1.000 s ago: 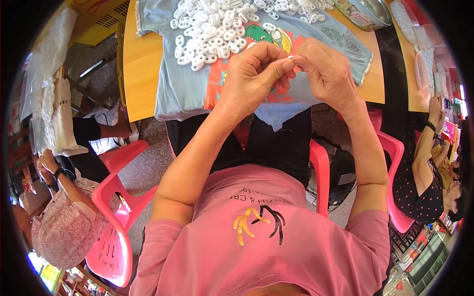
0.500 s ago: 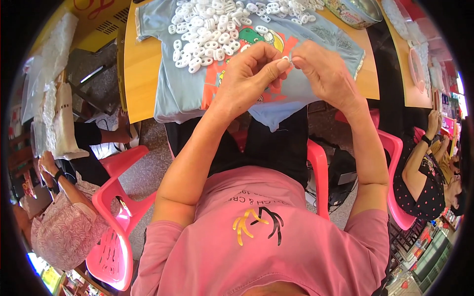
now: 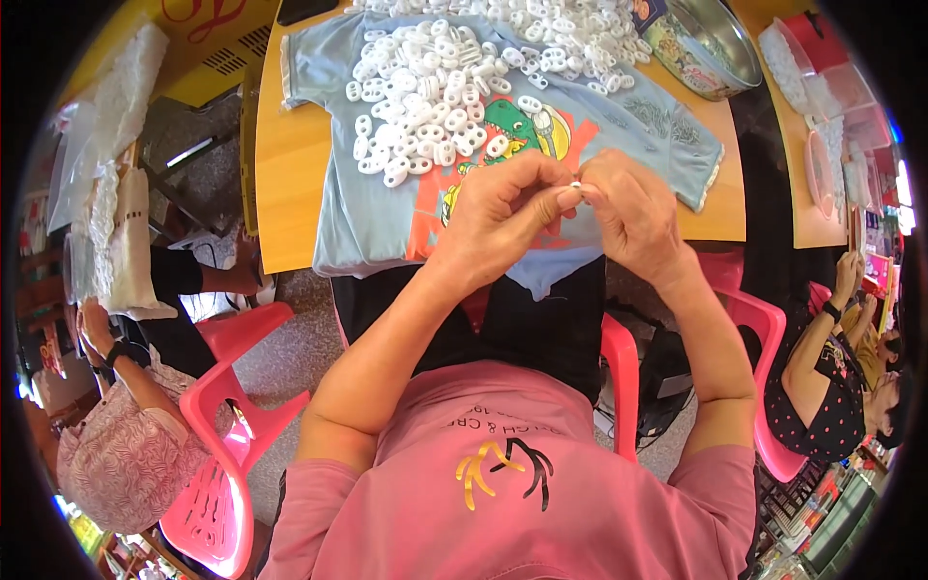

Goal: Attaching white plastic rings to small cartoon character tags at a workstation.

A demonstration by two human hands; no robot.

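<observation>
My left hand (image 3: 507, 208) pinches a small white plastic piece (image 3: 576, 185) between thumb and forefinger, mostly hidden by the fingertips. My right hand (image 3: 633, 213) is closed too, its thumb and fingertips meeting the left ones at that piece. Whether the right fingers also hold something tiny cannot be made out. Both hands are above the near part of a light blue T-shirt (image 3: 362, 227) with a green dinosaur print, spread over the table. Beyond the left hand lies a heap of white oval two-hole plastic pieces (image 3: 416, 97). Small dark metallic bits (image 3: 650, 118) are scattered on the shirt beyond the right hand.
A round metal tin (image 3: 710, 58) stands at the far right of the wooden table (image 3: 290, 184). Pink plastic chairs (image 3: 237, 425) flank me. One person (image 3: 135, 425) sits at left, another (image 3: 822, 387) at right. Clear plastic containers (image 3: 822, 87) rest on the right-hand table.
My right hand has come in against my left, its fingers now lower and pressed at the white piece. The whole view has shifted, so the table appears lower in the picture.
</observation>
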